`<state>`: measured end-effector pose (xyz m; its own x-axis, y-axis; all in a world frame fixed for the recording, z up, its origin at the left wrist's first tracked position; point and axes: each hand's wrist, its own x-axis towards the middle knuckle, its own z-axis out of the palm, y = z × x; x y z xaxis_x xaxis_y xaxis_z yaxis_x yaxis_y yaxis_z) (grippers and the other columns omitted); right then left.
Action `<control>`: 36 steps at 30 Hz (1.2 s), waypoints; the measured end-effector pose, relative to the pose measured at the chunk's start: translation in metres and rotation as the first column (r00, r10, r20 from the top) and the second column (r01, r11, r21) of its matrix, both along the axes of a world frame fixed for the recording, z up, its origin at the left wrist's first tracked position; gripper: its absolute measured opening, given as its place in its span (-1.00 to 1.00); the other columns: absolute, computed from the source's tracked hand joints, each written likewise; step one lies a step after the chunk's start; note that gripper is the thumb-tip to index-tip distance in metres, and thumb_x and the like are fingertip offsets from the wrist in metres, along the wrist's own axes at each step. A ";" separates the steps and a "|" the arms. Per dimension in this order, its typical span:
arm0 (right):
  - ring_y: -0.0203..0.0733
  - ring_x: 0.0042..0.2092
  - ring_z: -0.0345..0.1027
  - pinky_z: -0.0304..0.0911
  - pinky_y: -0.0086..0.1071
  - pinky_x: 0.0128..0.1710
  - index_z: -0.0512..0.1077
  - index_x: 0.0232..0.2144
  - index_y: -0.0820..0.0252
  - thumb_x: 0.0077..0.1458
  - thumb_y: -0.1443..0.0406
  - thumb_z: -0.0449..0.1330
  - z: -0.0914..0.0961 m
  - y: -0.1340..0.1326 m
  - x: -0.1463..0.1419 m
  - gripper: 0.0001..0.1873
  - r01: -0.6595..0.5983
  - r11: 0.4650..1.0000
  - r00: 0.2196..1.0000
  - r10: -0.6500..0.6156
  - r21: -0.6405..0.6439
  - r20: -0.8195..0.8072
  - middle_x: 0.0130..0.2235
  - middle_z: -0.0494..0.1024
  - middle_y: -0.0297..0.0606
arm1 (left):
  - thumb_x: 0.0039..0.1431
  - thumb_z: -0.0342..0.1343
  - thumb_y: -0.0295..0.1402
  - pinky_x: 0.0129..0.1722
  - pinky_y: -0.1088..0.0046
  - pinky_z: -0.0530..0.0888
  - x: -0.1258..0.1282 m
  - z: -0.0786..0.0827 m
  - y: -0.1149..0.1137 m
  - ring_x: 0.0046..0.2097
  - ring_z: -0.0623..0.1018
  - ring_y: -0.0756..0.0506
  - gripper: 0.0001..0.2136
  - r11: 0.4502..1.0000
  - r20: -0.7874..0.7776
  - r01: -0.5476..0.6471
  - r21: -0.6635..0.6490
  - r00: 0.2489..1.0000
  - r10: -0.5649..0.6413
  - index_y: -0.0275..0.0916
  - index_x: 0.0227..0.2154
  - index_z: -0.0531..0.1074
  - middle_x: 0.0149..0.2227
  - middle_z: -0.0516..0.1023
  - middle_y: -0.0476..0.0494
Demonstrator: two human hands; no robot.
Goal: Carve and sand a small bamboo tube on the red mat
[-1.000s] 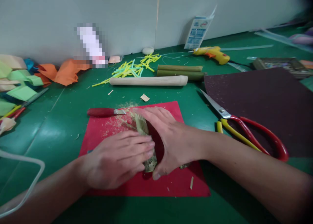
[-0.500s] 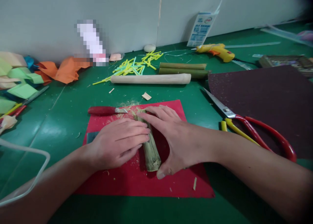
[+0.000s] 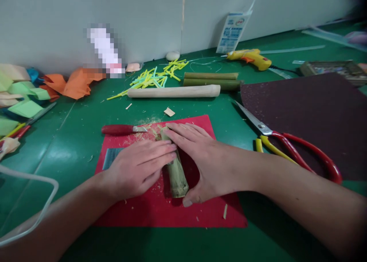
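Note:
A short length of green bamboo (image 3: 177,177) lies lengthwise on the red sheet (image 3: 163,214), its near end facing me. My left hand (image 3: 140,164) lies over its middle from the left, fingers together and bent onto the bamboo. Whatever may be under those fingers is hidden, and so is the thumb. From the right, my right hand (image 3: 202,159) grips the piece, fingertips at the far end and thumb at the near end. Left of the far end rests a red-handled knife (image 3: 120,129) among pale shavings. A blue-grey strip (image 3: 111,157) shows partly behind my left hand.
Beyond the sheet are a peeled pale stick (image 3: 173,91), green bamboo pieces (image 3: 210,84) and cut yellow straws (image 3: 151,78). Scissors (image 3: 282,139) lie on dark sandpaper (image 3: 309,120) at right. A yellow glue gun (image 3: 249,59) sits behind; folded papers (image 3: 28,97) are at left.
My left hand has shifted slightly up along the bamboo, and more of the blue-grey strip shows. My right hand keeps its grip. The whole view has shifted a little.

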<state>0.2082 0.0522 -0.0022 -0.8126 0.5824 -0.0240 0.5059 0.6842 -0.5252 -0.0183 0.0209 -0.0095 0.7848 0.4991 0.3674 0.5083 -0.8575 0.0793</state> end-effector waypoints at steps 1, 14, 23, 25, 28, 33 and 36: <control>0.10 0.31 -0.44 -0.26 -0.03 0.24 -0.24 0.27 0.41 -0.41 -0.21 0.26 -0.001 0.000 0.000 0.39 0.003 1.000 1.000 -0.003 -0.005 -0.008 0.32 -0.24 0.03 | 0.20 -0.01 -0.46 0.16 0.26 0.31 0.002 0.002 -0.002 0.15 0.34 -0.09 -0.71 1.000 -0.001 0.004 -0.001 1.000 -0.004 -0.31 -0.01 0.34 0.07 0.40 -0.16; 0.16 0.29 -0.37 -0.14 0.01 0.20 -0.24 0.27 0.43 -0.41 -0.19 0.24 -0.005 0.004 0.003 0.37 0.038 0.999 0.999 -0.039 -0.007 -0.016 0.31 -0.20 0.05 | 0.20 -0.03 -0.34 0.21 0.18 0.19 0.005 0.008 -0.009 0.23 0.20 -0.16 -0.60 0.996 -0.046 -0.063 -0.056 0.997 0.061 -0.42 0.07 0.25 0.15 0.28 -0.27; 0.20 0.27 -0.34 -0.12 0.03 0.17 -0.21 0.27 0.41 -0.48 -0.23 0.24 -0.007 0.005 0.002 0.41 0.048 0.999 0.999 -0.048 -0.007 -0.018 0.29 -0.16 0.05 | 0.19 -0.02 -0.35 0.22 0.16 0.17 0.006 0.008 -0.008 0.21 0.24 -0.15 -0.61 0.997 -0.048 -0.061 -0.041 0.997 0.059 -0.36 0.07 0.25 0.13 0.32 -0.22; 0.21 0.26 -0.30 -0.10 0.04 0.16 -0.20 0.27 0.38 -0.48 -0.21 0.26 -0.007 0.005 0.002 0.40 0.054 0.999 0.998 -0.054 -0.004 -0.035 0.28 -0.12 0.06 | 0.19 -0.02 -0.30 0.21 0.17 0.19 0.008 0.010 -0.010 0.21 0.23 -0.17 -0.59 0.997 -0.033 -0.036 -0.062 0.999 0.034 -0.41 0.05 0.27 0.13 0.31 -0.27; 0.20 0.21 -0.16 -0.02 0.03 0.12 -0.08 0.25 0.31 -0.51 -0.17 0.29 -0.006 0.005 0.001 0.33 0.047 0.999 0.996 -0.047 0.000 -0.070 0.23 0.01 0.01 | 0.18 -0.04 -0.19 0.19 0.22 0.23 0.009 0.014 -0.015 0.20 0.25 -0.17 -0.55 0.979 -0.022 0.123 -0.164 0.991 -0.128 -0.45 0.02 0.29 0.10 0.35 -0.30; 0.25 0.24 -0.27 -0.07 0.09 0.12 -0.12 0.26 0.31 -0.50 -0.15 0.29 -0.007 0.005 0.002 0.34 0.070 0.997 0.995 -0.071 -0.013 -0.074 0.26 -0.07 0.02 | 0.21 -0.05 -0.31 0.20 0.18 0.19 0.008 0.011 -0.009 0.18 0.29 -0.15 -0.63 0.997 -0.005 0.013 -0.073 1.000 -0.013 -0.39 0.03 0.29 0.09 0.37 -0.25; 0.26 0.24 -0.26 -0.08 0.08 0.13 -0.12 0.26 0.28 -0.51 -0.15 0.30 -0.008 0.006 0.003 0.34 0.062 0.998 0.995 -0.062 -0.010 -0.079 0.26 -0.06 0.00 | 0.19 -0.03 -0.26 0.20 0.17 0.20 0.010 0.012 -0.011 0.19 0.27 -0.18 -0.59 0.996 -0.006 0.021 -0.089 1.000 -0.021 -0.43 0.02 0.30 0.09 0.36 -0.29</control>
<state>0.2112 0.0580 -0.0098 -0.7744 0.6317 0.0344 0.5038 0.6487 -0.5704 -0.0088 0.0098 0.0022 0.7979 0.5130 0.3167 0.4909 -0.8577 0.1525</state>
